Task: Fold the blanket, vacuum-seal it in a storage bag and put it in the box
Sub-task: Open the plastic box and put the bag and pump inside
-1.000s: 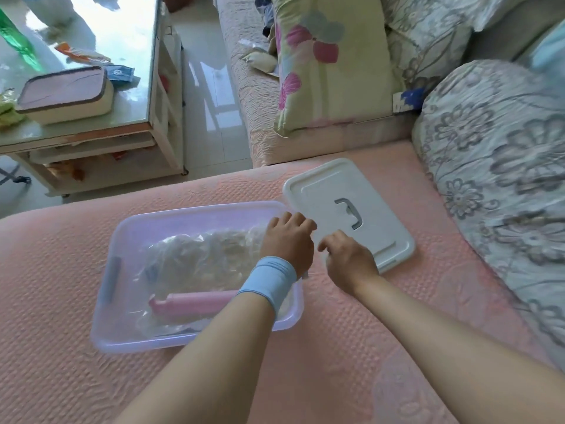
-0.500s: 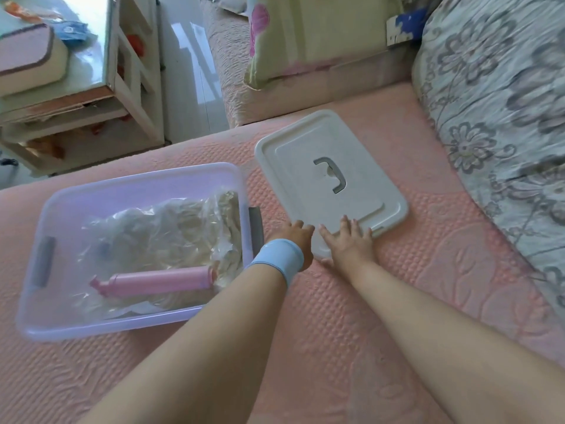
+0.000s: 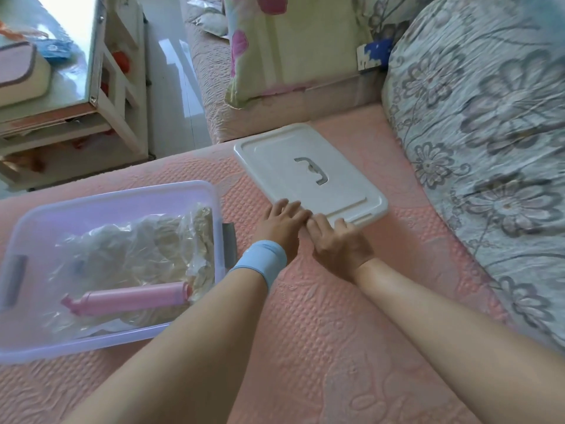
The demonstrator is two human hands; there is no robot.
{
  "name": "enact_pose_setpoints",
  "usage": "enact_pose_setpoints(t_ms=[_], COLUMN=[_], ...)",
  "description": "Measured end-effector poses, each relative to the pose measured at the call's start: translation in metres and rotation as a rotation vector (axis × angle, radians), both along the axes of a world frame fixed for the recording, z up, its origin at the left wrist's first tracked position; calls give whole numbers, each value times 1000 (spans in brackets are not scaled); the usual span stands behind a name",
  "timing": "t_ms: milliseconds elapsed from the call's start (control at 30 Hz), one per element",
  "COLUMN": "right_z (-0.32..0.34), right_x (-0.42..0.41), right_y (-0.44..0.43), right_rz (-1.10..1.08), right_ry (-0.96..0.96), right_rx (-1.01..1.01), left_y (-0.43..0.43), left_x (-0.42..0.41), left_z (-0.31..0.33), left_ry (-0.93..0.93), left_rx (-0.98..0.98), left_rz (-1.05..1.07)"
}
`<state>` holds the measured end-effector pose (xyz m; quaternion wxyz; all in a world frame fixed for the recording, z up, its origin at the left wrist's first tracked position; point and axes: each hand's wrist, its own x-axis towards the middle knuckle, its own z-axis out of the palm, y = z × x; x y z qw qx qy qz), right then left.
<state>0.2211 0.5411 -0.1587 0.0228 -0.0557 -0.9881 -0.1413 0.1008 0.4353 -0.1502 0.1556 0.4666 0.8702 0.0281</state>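
Both hands are reaching to the near edge of the white lid, which is lying flat on the pink quilted bed cover, handle slot facing up. Left hand, with a light blue wristband on the wrist, is resting its fingertips on the lid's near left edge, fingers curled loosely; whether they are hooking under the rim cannot be told. Right hand is sitting just beside it, fingers bent over the near rim toward the lid's right corner, the grip partly closed on the edge; the lid is not lifted. The two hands are touching or nearly touching at the knuckles.

Left of the lid, apart from it, the clear lilac box is standing open on the same cover. Inside, the storage bag is lying crumpled and clear, with the cream blanket showing through it, pressed toward the box's right wall. A pink hand pump is lying across the bag near the box's front wall, its handle end pointing left. Grey latches are showing on the left and right ends of the box.

Right of the lid, a grey-blue flowered quilt is bulging up. Behind the lid, a pale green pillow with pink flowers is leaning on a sofa seat. Far left, a glass-topped table is holding a lidded container
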Motion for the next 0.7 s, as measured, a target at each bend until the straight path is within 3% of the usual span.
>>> enact_pose_setpoints(t_ms=[100, 167, 233, 300, 433, 700], right_z=[30, 44, 56, 75, 107, 136], right_x=[3, 1, 0, -2, -4, -41], right_y=[11, 19, 25, 29, 25, -46], right_rz=[-143, -292, -383, -415, -301, -27], right_ry=[73, 18, -10, 98, 402, 465], right_rx=[-68, -159, -326, -512, -627, -617], left_y=[14, 23, 27, 28, 18, -77], left_x=[-4, -7, -10, -15, -33, -78], left_z=[20, 33, 50, 70, 117, 170], left_ry=[127, 132, 113, 142, 310, 443], left_rx=[142, 140, 153, 207, 263, 7], left_rz=[-33, -102, -117, -106, -128, -142])
